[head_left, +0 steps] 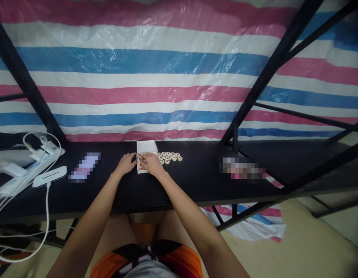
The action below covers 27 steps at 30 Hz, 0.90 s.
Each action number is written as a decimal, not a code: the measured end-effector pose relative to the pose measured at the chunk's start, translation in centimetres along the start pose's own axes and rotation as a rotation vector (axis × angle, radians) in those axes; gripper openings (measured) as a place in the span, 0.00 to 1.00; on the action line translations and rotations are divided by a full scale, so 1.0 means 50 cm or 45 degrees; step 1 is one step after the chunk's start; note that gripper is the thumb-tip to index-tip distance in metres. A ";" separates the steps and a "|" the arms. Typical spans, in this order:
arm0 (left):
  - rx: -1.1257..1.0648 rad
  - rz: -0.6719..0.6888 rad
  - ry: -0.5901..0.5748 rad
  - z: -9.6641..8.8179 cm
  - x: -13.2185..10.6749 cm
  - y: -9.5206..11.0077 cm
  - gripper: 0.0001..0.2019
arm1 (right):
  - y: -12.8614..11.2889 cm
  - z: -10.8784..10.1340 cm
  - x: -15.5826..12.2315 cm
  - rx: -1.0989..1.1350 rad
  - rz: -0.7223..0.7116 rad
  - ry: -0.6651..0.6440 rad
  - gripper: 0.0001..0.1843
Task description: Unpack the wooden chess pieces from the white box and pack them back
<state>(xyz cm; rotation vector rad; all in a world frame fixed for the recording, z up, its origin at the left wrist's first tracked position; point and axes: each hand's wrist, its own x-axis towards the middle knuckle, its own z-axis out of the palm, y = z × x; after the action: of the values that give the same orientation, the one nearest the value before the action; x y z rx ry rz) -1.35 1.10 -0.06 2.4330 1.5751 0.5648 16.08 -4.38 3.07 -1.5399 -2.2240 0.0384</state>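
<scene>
A small white box (146, 147) with its lid up stands on the black table (196, 181). Round cream game pieces fill its tray, and several more pieces (170, 156) lie loose on the table just right of it. My left hand (126, 163) rests against the box's left side, fingers curled on its edge. My right hand (151, 163) lies over the tray with its fingers bent down onto the pieces; what the fingertips pinch is too small to make out.
A white power strip (28, 172) with plugged chargers and trailing cables lies at the table's left end beside a small white device (50, 176). Black metal frame bars (262, 81) cross at the right. A striped tarp hangs behind.
</scene>
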 end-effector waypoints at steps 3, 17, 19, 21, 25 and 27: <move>0.013 -0.004 0.004 0.001 0.001 0.000 0.23 | 0.005 0.000 -0.005 0.001 -0.021 -0.033 0.16; -0.016 -0.022 0.002 -0.007 -0.004 0.010 0.23 | 0.075 -0.023 -0.045 0.127 0.134 0.411 0.12; -0.011 -0.028 -0.004 -0.008 -0.004 0.011 0.23 | 0.125 -0.035 -0.080 0.129 0.313 0.512 0.12; -0.010 -0.031 -0.007 -0.008 -0.005 0.012 0.23 | 0.165 -0.042 -0.112 0.077 0.495 0.500 0.12; -0.021 -0.044 -0.003 -0.011 -0.007 0.016 0.23 | 0.194 -0.041 -0.150 0.023 0.778 0.355 0.13; -0.025 -0.048 -0.007 -0.014 -0.009 0.019 0.23 | 0.191 -0.038 -0.153 0.000 0.842 0.308 0.12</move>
<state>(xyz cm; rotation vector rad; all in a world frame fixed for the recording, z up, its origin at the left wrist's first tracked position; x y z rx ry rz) -0.99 0.27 0.81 2.3837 1.6022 0.5640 27.45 -8.02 -0.27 -2.0855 -1.4588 0.0465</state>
